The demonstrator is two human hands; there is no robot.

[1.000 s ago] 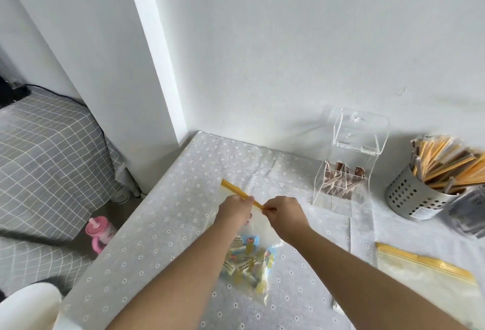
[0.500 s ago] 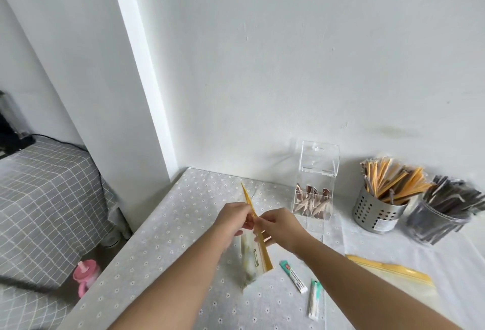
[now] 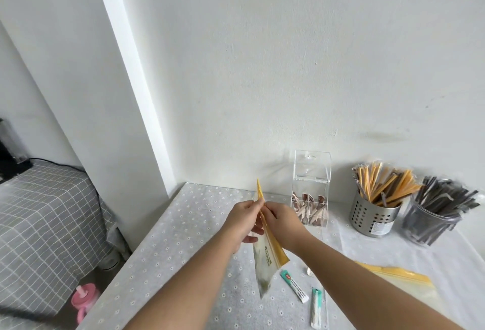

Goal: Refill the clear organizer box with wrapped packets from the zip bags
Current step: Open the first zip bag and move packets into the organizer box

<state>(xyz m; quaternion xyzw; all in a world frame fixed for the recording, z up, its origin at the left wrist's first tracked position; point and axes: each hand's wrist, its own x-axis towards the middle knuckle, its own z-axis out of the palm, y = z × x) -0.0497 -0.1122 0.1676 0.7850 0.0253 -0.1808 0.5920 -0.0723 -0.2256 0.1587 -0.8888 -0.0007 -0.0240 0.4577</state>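
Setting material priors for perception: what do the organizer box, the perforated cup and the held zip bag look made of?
Organizer box: clear rigid plastic, likely acrylic; glossy see-through walls with sharp edges.
Perforated cup: metal, probably brushed steel; dull grey sheen and punched holes.
Zip bag: thin soft plastic film; translucent, hanging limp and creased, with an opaque yellow seal strip.
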